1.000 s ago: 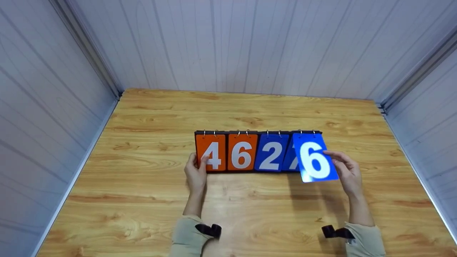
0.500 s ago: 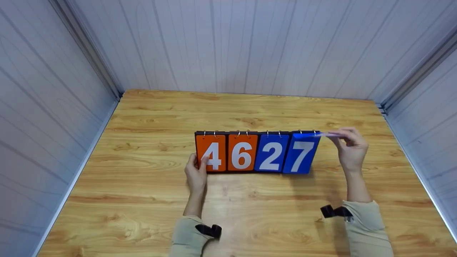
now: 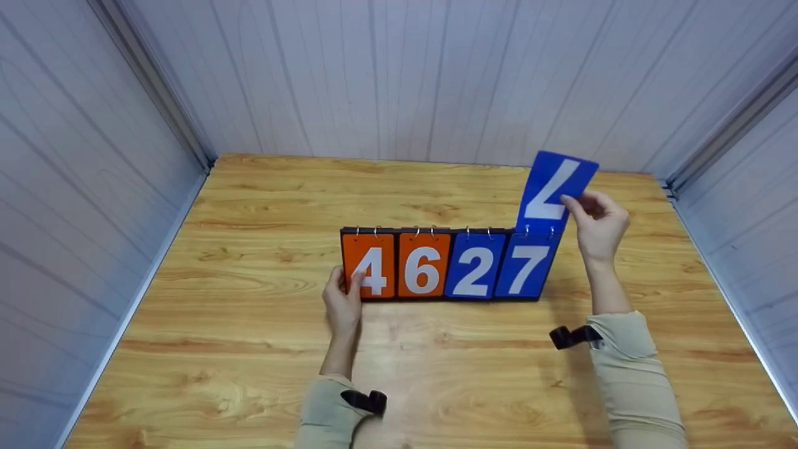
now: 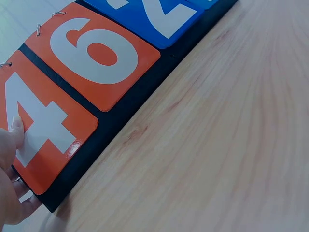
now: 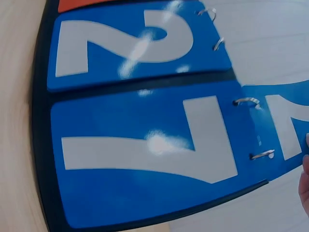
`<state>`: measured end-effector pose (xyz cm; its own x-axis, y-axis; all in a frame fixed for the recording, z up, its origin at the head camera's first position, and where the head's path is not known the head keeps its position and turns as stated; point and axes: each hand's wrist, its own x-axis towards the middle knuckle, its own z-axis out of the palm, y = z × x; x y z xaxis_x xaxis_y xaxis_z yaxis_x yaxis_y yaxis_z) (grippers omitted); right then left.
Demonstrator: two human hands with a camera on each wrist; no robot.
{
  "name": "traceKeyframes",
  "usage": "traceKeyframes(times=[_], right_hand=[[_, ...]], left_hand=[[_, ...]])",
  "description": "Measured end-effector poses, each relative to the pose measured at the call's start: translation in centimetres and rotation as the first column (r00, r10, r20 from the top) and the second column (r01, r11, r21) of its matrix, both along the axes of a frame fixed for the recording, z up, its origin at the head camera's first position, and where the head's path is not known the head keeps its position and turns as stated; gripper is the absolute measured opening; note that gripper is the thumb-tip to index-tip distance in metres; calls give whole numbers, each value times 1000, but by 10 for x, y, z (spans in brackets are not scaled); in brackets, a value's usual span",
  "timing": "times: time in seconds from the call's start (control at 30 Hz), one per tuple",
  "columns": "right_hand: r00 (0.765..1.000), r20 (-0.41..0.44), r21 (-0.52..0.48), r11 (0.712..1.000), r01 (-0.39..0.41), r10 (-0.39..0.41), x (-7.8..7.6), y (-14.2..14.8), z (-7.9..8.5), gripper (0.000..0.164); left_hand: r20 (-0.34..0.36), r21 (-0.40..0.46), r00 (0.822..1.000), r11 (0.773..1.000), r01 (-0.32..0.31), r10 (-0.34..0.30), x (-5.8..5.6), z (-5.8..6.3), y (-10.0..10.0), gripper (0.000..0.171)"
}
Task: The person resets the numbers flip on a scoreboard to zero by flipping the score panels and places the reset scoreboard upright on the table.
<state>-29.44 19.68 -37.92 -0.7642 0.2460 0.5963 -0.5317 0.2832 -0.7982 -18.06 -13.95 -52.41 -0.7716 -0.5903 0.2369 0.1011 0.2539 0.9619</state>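
Note:
A flip scoreboard (image 3: pixel 421 299) with a black backing stands on the table, showing orange cards 4 (image 3: pixel 353 249) and 6 (image 3: pixel 406 244), then blue cards 2 (image 3: pixel 460 244) and 7 (image 3: pixel 506 274). My left hand (image 3: pixel 343 305) grips its left end, thumb over the 4 card and fingers behind, as the left wrist view also shows. Above the top edge, a raised blue number card (image 3: pixel 537 181) hangs on the rightmost metal rings (image 5: pixel 263 154), its printed 7 upside down. My right hand (image 3: pixel 601 227) pinches this card by its right edge. In the right wrist view only fingertips (image 5: pixel 305 181) show.
The wood-grain table (image 3: pixel 262 374) extends around the scoreboard on all sides. Pale panel walls (image 3: pixel 399 81) enclose it at the back, left and right. Black camera mounts (image 3: pixel 368 402) are strapped over both beige sleeves (image 3: pixel 636 386).
My right hand has lifted the blue 6 card up and over the rings, so its back with an inverted 7 faces me. The 7 beneath is uncovered. My left hand has stayed put.

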Motion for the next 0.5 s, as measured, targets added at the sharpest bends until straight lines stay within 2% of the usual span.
traceKeyframes(times=[0.13,0.33,0.5], right_hand=[[996,90,49,999,2,-7,-8,-2,1,27],[971,232,123,989,-80,50,-12,-3,-5,34],[958,264,113,983,-145,111,-9,2,-15,29]], left_hand=[[-1,-8,1000,1000,-6,6,0,0,0,18],[-3,12,1000,1000,0,0,-1,-2,0,18],[-20,18,1000,1000,0,1,-2,-1,0,17]])
